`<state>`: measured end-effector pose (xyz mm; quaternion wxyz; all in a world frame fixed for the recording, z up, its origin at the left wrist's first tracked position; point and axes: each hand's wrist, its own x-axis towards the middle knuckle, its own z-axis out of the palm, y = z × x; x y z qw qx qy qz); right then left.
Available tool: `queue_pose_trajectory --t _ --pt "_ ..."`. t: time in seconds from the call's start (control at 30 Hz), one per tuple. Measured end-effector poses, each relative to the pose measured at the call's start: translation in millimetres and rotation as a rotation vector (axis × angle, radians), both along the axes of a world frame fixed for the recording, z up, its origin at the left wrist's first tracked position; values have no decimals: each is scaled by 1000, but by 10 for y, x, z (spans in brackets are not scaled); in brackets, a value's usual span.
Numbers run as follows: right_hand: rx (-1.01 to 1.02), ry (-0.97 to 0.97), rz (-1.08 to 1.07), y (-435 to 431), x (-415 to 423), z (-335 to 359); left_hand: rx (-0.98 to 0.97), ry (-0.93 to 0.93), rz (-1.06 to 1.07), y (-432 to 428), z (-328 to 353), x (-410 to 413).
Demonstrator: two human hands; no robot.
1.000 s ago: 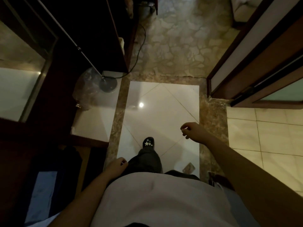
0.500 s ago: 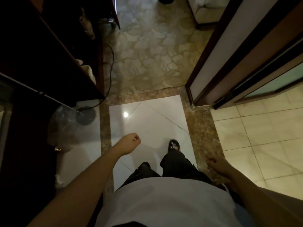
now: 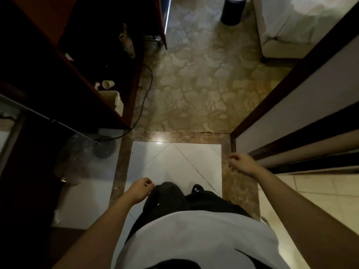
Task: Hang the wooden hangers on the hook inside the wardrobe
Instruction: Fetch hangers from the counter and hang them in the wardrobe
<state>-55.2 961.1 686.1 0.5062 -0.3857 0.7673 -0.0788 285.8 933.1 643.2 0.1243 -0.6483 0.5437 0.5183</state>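
Lower centre: the person's white shirt (image 3: 194, 239) and dark trousers (image 3: 171, 197), with one black shoe bearing a white star (image 3: 197, 189) on the glossy white floor tile (image 3: 174, 162). Left hand (image 3: 140, 188), lower centre-left, hangs just beside the trousers, fingers loosely curled and holding nothing. Right hand (image 3: 242, 164), centre-right, is held out over the brown marble border (image 3: 239, 187), fingers likewise loosely curled and empty. Lower right: pale beige floor tiles (image 3: 310, 191). Right edge: a dark-framed white door panel (image 3: 301, 98). Centre-left: a round grey stand base (image 3: 104, 150), from which a black cable (image 3: 147, 90) runs up across the floor. Left and upper left: a dark reddish-brown wooden cabinet (image 3: 68, 65), open, with a white paper cup (image 3: 107, 84) and a white rectangular container (image 3: 114, 100) on its lower shelf; its interior is too dark to make out hangers or a hook. Centre: patterned beige flooring (image 3: 194, 84). Top: a black cylindrical bin (image 3: 232, 10) beside a white bed (image 3: 301, 26).
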Motion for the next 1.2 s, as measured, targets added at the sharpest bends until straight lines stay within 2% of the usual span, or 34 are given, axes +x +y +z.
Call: queue_pose_trajectory --t 0.13,0.33,0.6,0.7,0.9,1.03,1.2 --pt "-108 -43 29 -843 -172 153 36 -22 124 -106 -58 -80" --pt "-55 -53 67 -1577 -369 63 84 -50 230 -634 -157 -189" --pt "192 -7 -76 -1930 -732 -271 33 42 119 -2329 -158 -637" --pt "187 27 -83 -2262 -821 -320 -18 104 43 -3076 -22 -856" --pt "166 35 8 -3210 -821 -214 -115 109 53 -3965 116 -965" --pt "103 9 120 -4077 -757 -132 -51 23 19 -4120 -11 -835" --pt "43 -37 326 -5145 -635 -67 73 -79 158 -4104 -209 -698"
